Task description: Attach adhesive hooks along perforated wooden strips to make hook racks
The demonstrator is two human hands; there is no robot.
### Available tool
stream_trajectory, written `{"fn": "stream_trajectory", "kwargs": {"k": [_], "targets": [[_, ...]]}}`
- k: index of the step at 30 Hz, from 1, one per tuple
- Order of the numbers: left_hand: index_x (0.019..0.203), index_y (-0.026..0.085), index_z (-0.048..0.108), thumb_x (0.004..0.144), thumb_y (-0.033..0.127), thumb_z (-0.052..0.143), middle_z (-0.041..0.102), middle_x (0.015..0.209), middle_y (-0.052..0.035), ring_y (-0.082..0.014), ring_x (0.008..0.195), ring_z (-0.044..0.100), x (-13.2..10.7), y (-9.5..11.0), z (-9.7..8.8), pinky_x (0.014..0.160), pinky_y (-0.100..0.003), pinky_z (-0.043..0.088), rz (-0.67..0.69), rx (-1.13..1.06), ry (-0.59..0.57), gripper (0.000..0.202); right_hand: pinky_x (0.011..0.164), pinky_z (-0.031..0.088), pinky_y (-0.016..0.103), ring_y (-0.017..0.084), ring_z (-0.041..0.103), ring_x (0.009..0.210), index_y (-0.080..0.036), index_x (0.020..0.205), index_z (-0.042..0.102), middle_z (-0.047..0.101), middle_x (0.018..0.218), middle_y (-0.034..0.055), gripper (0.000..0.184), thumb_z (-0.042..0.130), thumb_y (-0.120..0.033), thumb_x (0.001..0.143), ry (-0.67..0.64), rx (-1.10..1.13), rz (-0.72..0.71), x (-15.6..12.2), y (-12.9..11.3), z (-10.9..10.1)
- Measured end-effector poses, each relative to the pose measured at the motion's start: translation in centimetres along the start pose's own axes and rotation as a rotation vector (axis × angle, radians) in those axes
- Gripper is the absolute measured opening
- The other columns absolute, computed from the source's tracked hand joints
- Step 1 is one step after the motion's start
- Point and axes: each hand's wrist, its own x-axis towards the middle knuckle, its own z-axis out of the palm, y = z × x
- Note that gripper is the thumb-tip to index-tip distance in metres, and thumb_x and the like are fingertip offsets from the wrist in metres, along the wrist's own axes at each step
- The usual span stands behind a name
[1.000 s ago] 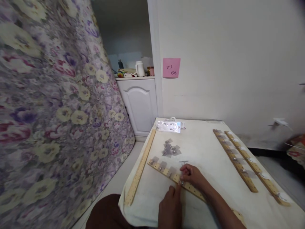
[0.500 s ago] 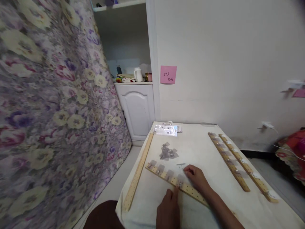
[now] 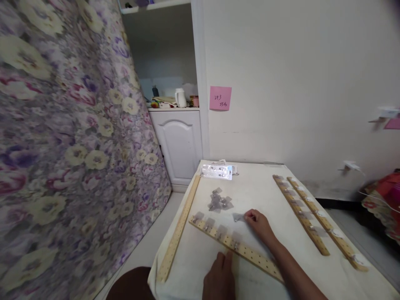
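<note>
A light wooden strip (image 3: 258,260) with rows of holes lies slantwise before me, with several clear tabs on metal fittings along its left half. At its near edge is my left hand (image 3: 219,275), fingers curled and the tips touching the wood below the rightmost fitting (image 3: 236,245). Beyond the strip, my right hand (image 3: 256,221) is closed in a pinch at the end of a small clear tab with a metal fitting (image 3: 238,217). Its fingertips partly hide that piece. A loose pile of similar clear tabs (image 3: 220,201) rests farther back on the left.
Another holed wooden strip (image 3: 178,231) runs along the left side of the cloth-covered table (image 3: 250,183). Two strips carrying fittings, one brown (image 3: 308,225) and one with white discs (image 3: 339,241), lie on the right. A clear package (image 3: 215,171) is at the back edge.
The small piece at my right fingertips has turned, and its clear tab now shows. My left fingertips have drawn back slightly from the rightmost fitting. The view has shifted a little.
</note>
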Motion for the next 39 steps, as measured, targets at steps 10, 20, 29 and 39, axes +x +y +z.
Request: {"fn": "stream_trajectory", "kwargs": {"k": [10,20,29,39], "targets": [[0.123,0.028,0.045,0.084,0.012,0.038,0.052,0.116,-0.0039,-0.0158,0.1,0.057,-0.3,-0.2,0.4,0.08,-0.023,0.044,0.04,-0.001,0.054,0.043,0.045,0.03,0.022,0.011,0.044,0.051,-0.021,0.077,0.057,0.052,0.06,-0.0031,0.026,0.064,-0.045,0.07,0.004,0.629,0.243,-4.3,-0.9,-3.0],[0.113,0.026,0.053,0.086,0.014,0.034,0.056,0.104,-0.0033,-0.0146,0.093,0.058,-0.3,-0.8,1.6,0.079,-0.022,0.044,0.114,-0.097,0.269,0.035,0.046,0.041,0.022,0.01,0.052,0.051,-0.018,0.073,0.057,0.058,0.063,-0.0002,0.029,0.076,-0.039,0.063,-0.029,1.0,0.385,-7.5,-2.3,-5.1],[0.099,0.02,0.061,0.086,0.044,0.042,0.065,0.088,-0.0042,-0.0183,0.081,0.059,-1.0,3.8,0.6,0.076,-0.029,0.048,0.209,-0.851,0.39,0.033,0.048,0.04,0.02,0.008,0.052,0.051,-0.018,0.073,0.054,0.061,0.066,-0.0004,0.029,0.075,-0.037,0.065,-0.168,1.133,0.389,-10.3,-3.7,-3.4],[0.064,0.021,0.043,0.083,0.055,0.044,0.034,0.048,0.0091,-0.008,0.045,0.03,1.1,6.2,2.0,0.045,-0.021,0.024,0.066,-1.127,0.126,0.039,0.04,0.03,0.02,0.007,0.042,0.041,-0.017,0.072,0.055,0.052,0.051,-0.0058,0.025,0.069,-0.037,0.066,-0.347,0.687,0.254,-10.6,-2.8,-4.8]]}}
